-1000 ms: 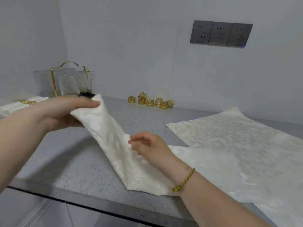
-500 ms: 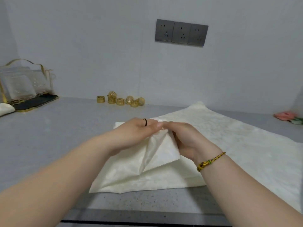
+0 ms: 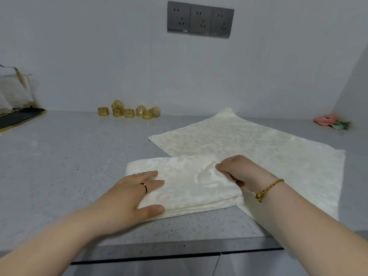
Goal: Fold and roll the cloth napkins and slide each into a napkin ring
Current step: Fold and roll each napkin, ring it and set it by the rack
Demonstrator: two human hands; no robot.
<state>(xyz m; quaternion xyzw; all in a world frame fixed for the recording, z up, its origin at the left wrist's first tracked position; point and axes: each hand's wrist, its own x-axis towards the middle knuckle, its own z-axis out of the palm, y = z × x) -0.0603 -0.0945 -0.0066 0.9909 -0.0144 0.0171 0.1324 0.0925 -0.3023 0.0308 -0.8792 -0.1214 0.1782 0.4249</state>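
Fingers [image 3: 151,174] of left hand [image 3: 131,196] straight, pressing flat on folded napkin [image 3: 191,182], right hand [image 3: 244,171] curled, pinching its right end, napkin near counter [image 3: 59,166] front edge, overlapping spread napkin [image 3: 258,144], gold napkin rings [image 3: 129,112] clustered by back wall, well apart.

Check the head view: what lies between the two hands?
Only the folded cream patterned cloth napkin: its top spans the gap between the left hand and right hand, seen in the head view.
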